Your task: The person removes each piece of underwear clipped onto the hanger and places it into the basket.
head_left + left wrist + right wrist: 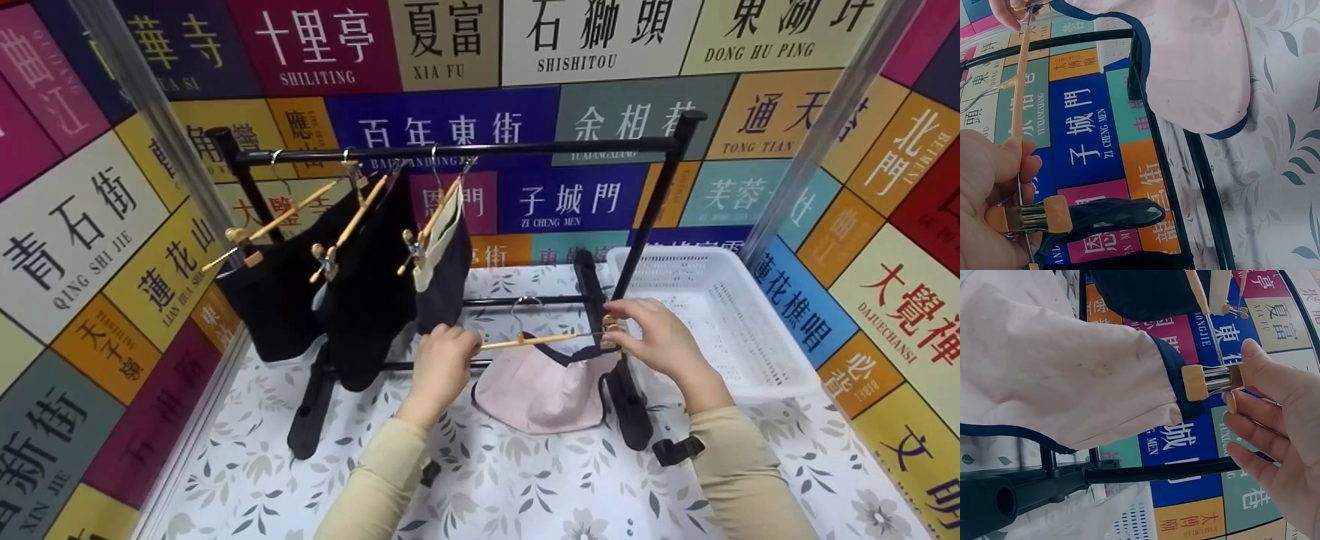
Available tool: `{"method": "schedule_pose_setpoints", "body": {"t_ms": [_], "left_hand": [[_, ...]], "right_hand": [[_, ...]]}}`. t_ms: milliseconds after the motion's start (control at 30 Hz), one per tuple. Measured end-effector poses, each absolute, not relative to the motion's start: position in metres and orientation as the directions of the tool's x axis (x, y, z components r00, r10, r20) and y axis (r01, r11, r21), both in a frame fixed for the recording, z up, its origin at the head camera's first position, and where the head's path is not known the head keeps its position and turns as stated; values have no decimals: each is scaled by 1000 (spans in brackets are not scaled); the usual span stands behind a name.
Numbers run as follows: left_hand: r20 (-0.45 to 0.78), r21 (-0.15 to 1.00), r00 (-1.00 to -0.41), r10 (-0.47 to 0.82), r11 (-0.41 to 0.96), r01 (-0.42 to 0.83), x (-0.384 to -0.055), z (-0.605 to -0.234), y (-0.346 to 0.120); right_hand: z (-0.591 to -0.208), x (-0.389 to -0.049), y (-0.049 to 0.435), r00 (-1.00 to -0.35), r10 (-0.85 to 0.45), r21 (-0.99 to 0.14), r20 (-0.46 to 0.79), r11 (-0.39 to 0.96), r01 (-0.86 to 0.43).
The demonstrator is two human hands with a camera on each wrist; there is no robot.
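A wooden clip hanger [551,341] with a metal hook is stretched level between both hands. My left hand [446,367] grips its left end; in the left wrist view the fingers curl round the rod beside a clip [1030,218]. Dark cloth [1123,214] shows at that clip, but I cannot tell if it is caught there. At the other end, my right hand [660,341] pinches around the right clip [1210,382]. That clip bites the navy edge of a pink cloth garment [551,390], which hangs below the rod.
A black rack [517,150] stands on the flower-patterned table [255,480]. Several clip hangers with dark garments [367,300] hang toward its left, one garment [448,277] partly cream. A white plastic basket [802,360] is at the right. Colourful sign-covered walls enclose the back and sides.
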State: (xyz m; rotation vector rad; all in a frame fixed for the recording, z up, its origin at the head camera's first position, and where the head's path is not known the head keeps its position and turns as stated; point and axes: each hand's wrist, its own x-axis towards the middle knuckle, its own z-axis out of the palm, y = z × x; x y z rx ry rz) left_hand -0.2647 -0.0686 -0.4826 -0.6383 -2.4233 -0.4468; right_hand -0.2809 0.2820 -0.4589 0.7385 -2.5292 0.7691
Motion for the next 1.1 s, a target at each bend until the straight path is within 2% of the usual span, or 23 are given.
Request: {"method": "schedule_pose_setpoints", "body": {"t_ms": [700, 933, 1100], "left_hand": [[628, 158, -700, 340, 825, 542, -264, -486, -70], [639, 145, -687, 347, 822, 550, -264, -487, -70], [631, 168, -700, 335, 822, 544, -264, -487, -70]], "right_hand": [[-464, -283, 278, -740, -407, -310, 535, 720, -621], [-465, -283, 277, -749, -396, -312, 532, 731, -608], [-466, -283, 276, -742, -399, -327, 539, 713, -621]]}}
